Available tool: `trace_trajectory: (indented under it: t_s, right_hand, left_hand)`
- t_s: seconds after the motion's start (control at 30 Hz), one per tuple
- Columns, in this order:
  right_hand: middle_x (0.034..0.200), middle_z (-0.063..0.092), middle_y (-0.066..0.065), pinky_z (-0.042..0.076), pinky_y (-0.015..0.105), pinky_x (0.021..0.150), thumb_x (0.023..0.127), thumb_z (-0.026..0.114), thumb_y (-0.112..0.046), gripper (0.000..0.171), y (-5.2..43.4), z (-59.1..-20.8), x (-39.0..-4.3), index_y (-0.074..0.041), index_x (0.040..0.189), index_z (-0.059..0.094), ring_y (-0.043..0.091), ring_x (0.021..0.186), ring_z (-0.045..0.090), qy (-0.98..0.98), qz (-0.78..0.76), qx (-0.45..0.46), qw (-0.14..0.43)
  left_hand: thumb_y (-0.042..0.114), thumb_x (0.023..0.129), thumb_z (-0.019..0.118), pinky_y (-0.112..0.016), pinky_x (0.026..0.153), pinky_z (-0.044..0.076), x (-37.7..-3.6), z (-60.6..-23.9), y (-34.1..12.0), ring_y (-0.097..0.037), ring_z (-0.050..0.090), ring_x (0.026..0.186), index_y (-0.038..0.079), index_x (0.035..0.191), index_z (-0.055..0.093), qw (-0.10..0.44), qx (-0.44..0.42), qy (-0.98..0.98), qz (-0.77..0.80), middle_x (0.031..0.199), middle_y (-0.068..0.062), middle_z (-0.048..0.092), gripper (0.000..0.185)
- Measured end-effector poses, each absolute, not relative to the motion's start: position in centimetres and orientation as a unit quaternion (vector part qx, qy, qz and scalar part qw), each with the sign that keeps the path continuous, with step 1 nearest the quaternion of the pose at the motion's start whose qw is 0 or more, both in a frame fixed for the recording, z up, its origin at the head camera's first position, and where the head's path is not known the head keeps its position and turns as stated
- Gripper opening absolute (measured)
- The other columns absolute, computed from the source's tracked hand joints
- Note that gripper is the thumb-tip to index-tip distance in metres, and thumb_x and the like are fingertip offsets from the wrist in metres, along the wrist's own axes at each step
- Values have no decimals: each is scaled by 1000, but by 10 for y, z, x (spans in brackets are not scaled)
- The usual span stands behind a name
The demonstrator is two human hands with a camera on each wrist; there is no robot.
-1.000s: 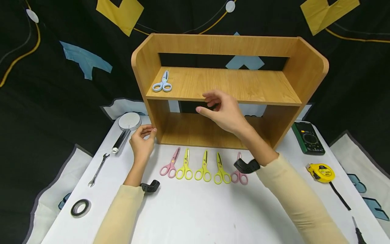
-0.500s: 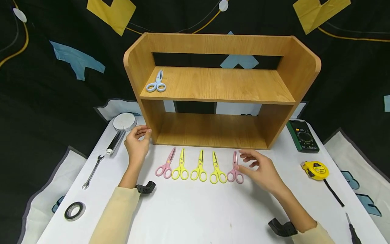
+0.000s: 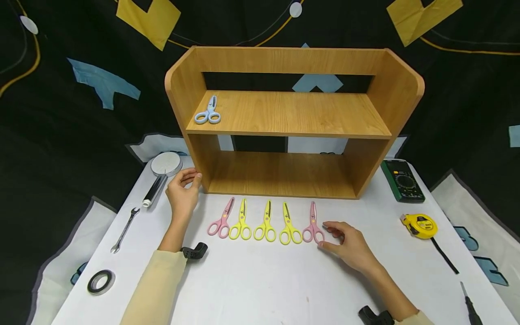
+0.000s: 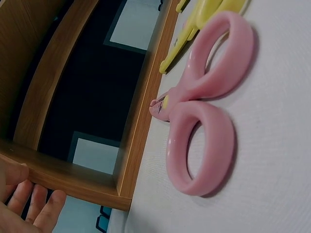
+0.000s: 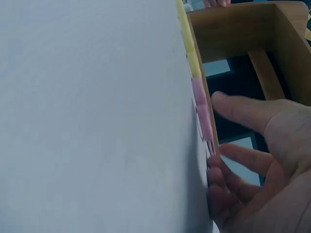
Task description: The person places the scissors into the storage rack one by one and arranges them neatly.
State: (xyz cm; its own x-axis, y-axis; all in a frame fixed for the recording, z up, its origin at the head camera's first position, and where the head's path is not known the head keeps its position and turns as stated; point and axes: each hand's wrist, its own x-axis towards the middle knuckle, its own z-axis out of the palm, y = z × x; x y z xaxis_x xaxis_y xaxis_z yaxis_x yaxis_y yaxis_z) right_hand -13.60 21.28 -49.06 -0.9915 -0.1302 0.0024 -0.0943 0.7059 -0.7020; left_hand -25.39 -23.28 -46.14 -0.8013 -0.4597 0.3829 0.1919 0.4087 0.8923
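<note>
Relaxed fingers of my left hand [image 3: 183, 194] rest against the outer left side of the wooden shelf [image 3: 280, 189], at its lower front edge. In the left wrist view the thumb and fingertips [image 4: 51, 208] touch that panel. My right hand [image 3: 351, 247] hovers low over the table, loosely bent and holding nothing. Its thumb lies close to the handle of the right-hand pink scissors [image 3: 313, 228]; whether they touch I cannot tell. Left of these lie several yellow scissors [image 3: 266, 225] and another pair of pink scissors [image 3: 221, 223]. Blue scissors [image 3: 209, 113] lie on the upper shelf, left end.
To the left are a round white-headed tool with a black handle [image 3: 156, 189], a wrench [image 3: 123, 232] and a roll of tape [image 3: 100, 282]. On the right lie a multimeter [image 3: 402, 180], a yellow tape measure [image 3: 420, 225] and a screwdriver [image 3: 471, 307].
My right hand has come down from in front of the upper shelf to the table, beside the right-hand pink scissors. The left hand has stayed at the shelf's side. The head view has shifted slightly.
</note>
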Motion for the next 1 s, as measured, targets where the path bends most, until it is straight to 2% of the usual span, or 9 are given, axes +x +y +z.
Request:
trace_trajectory:
  t_s: [0.13,0.27,0.37,0.43,0.53,0.63,0.77,0.9,1.0]
  right_hand:
    - [112,66,5,51,31,80,80,91,-29,55,207,-494,-138,-10,128,71,19,96,55,932,-357,-62,20]
    - [110,65,8,49,30,76,80,90,-26,48,202,-493,-139,-10,123,74,21,93,54,938,-343,-52,24]
    - [106,67,8,51,29,76,83,87,-21,42,201,-489,-139,-8,120,74,20,91,55,937,-345,-47,21]
    - [100,69,6,52,26,73,85,84,-17,38,203,-484,-139,-6,119,73,19,87,58,931,-362,-40,22]
    - [90,71,3,53,21,65,87,80,-12,36,206,-476,-137,-4,121,71,15,80,61,917,-398,-27,35]
    - [88,73,3,55,20,60,87,78,-10,37,210,-467,-134,-3,122,70,12,75,65,897,-439,-14,49]
    - [92,73,8,59,20,66,87,80,-8,41,212,-443,-130,-2,126,68,12,79,67,868,-493,-26,57]
    - [99,73,13,63,21,74,89,82,-14,44,210,-405,-128,-3,129,67,15,84,69,842,-533,-56,58]
    - [105,73,13,64,21,78,91,81,-19,43,205,-371,-133,-6,130,66,16,88,70,833,-544,-90,37]
  left_hand:
    - [21,92,80,-30,98,55,-255,-464,-235,-2,71,86,11,110,76,298,82,-780,-544,102,-10,78,21]
    - [23,92,81,-19,85,59,-255,-464,-239,-4,71,87,10,111,77,287,76,-777,-555,104,-11,77,23]
    - [20,92,81,-12,77,60,-256,-462,-242,-7,71,90,6,112,76,267,70,-767,-580,106,-15,76,25]
    - [16,92,80,-12,74,61,-257,-459,-244,-9,71,92,2,115,75,248,68,-756,-602,108,-17,75,28]
    - [10,91,79,-18,75,64,-257,-455,-247,-13,70,95,-4,118,72,215,70,-742,-632,109,-17,73,31]
    - [7,90,79,-25,78,65,-257,-452,-248,-14,70,95,-6,121,70,190,75,-734,-647,108,-14,72,35]
    - [8,89,81,-29,80,66,-256,-450,-249,-8,71,91,-5,121,71,176,83,-721,-665,102,-7,72,36]
    - [12,88,84,-29,79,66,-259,-451,-251,-6,71,87,-3,119,72,180,84,-713,-673,98,-1,72,37]
    - [12,87,85,-30,78,66,-261,-451,-251,-7,71,86,-3,118,72,181,84,-709,-676,96,0,72,37]
